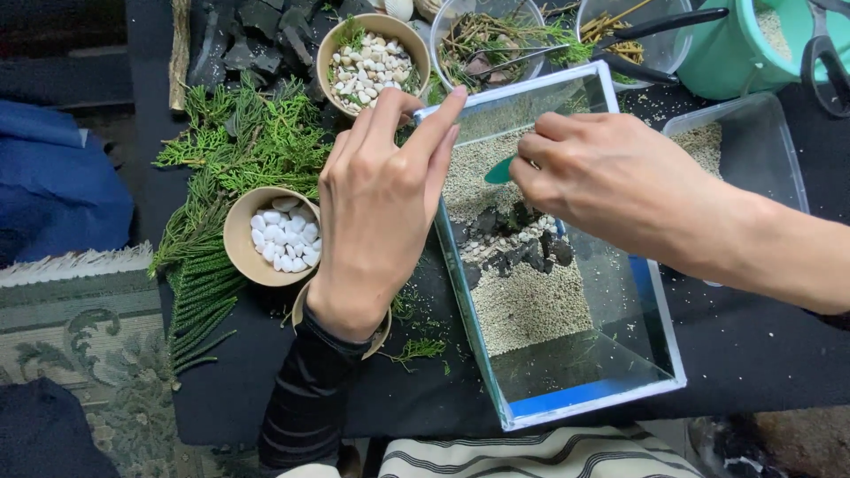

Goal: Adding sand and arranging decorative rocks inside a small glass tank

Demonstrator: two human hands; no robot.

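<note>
My left hand point(381, 204) rests on the far left corner of the glass tank point(655, 319), fingers loosely curled with the forefinger laid along the rim, steadying it rather than clamping anything. My right hand point(611, 190) reaches in from the right over the tank, thumb and fingers pinched narrow on a small green tool point(498, 171), whose tip shows just left of my fingertips, above the sand.

The tank stands on the black table point(753, 354), slanting from near right to far left. Its floor carries a layer of pale sand point(531, 305), and across the middle lies a band of dark stones point(522, 239) mixed with a few small white pebbles.

Left of my left hand sits a round tan bowl of white pebbles point(282, 239), touching a heap of green cypress sprigs point(239, 146) that spreads over the left part of the table. Farther off is a second tan bowl point(372, 62) with smaller white pebbles and bits of green. Under my left wrist the rim of a third tan bowl shows; I cannot tell what it holds.

At the far edge stand clear tubs of twigs and moss point(491, 35), with long black tweezers point(655, 26) lying across them, and a teal bucket point(735, 44) at the far right. A clear plastic box point(753, 150) with sand in it stands just right of the tank, behind my right forearm.
</note>
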